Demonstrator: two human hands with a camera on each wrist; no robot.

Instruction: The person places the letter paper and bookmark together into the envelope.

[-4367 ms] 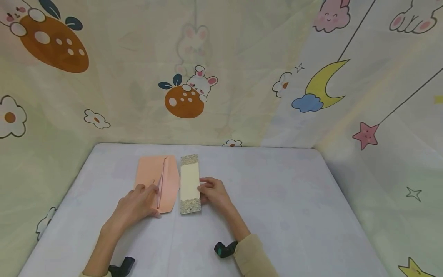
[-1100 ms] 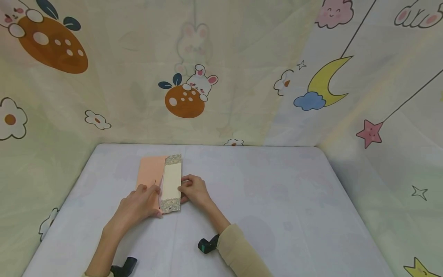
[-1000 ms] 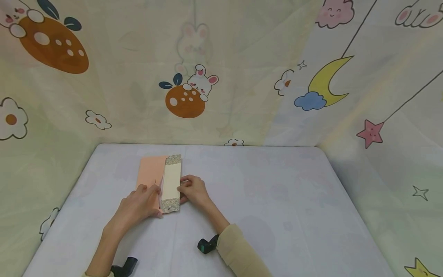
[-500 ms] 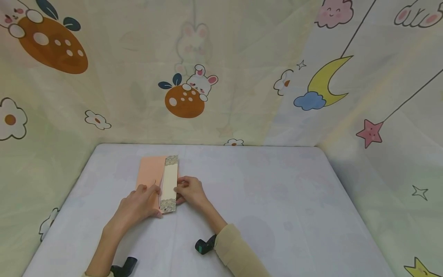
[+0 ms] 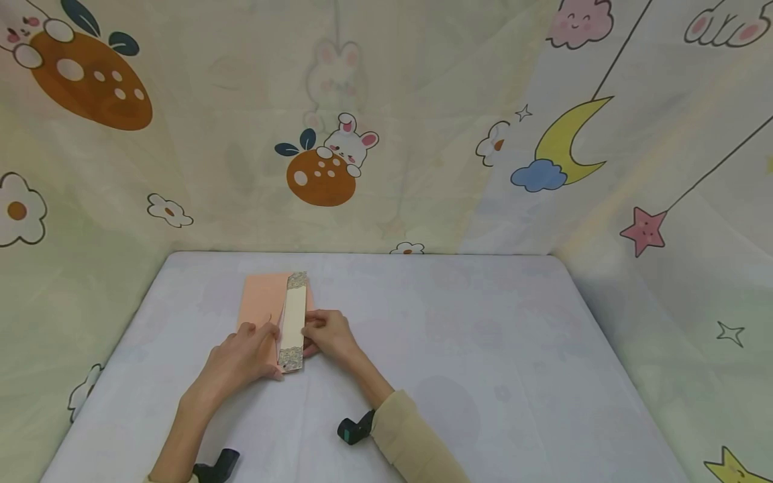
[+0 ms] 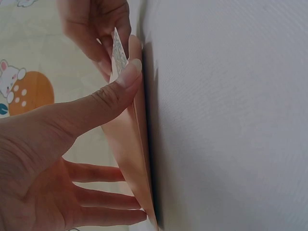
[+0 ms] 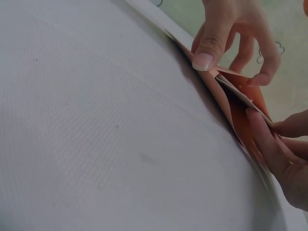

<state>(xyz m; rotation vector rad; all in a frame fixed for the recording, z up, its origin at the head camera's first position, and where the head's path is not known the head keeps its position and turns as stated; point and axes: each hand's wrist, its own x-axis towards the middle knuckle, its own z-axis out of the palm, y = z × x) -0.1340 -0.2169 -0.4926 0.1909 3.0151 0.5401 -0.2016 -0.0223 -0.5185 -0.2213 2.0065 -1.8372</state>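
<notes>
A peach envelope [image 5: 262, 295] lies on the table, its mouth facing right. My left hand [image 5: 240, 352] holds its near part, thumb at the lower corner and index finger at the mouth's edge. A cream card [image 5: 294, 318] with speckled, patterned ends is partly inside the envelope, its visible strip lying over the flap. My right hand [image 5: 329, 335] pinches the card's right edge between thumb and fingers. In the right wrist view the envelope's mouth [image 7: 240, 113] gapes around the card. The card's left part is hidden inside.
The white-covered table [image 5: 483, 355] extends to the right of both hands. A printed cloth backdrop [image 5: 423, 134] rises behind and at both sides. Dark wrist devices [image 5: 355, 428] sit at both wrists, beside beige sleeves [image 5: 417, 436].
The right hand has moved left, sliding the card from beside the envelope into its mouth, so a narrower strip shows. The left hand has stayed on the envelope.
</notes>
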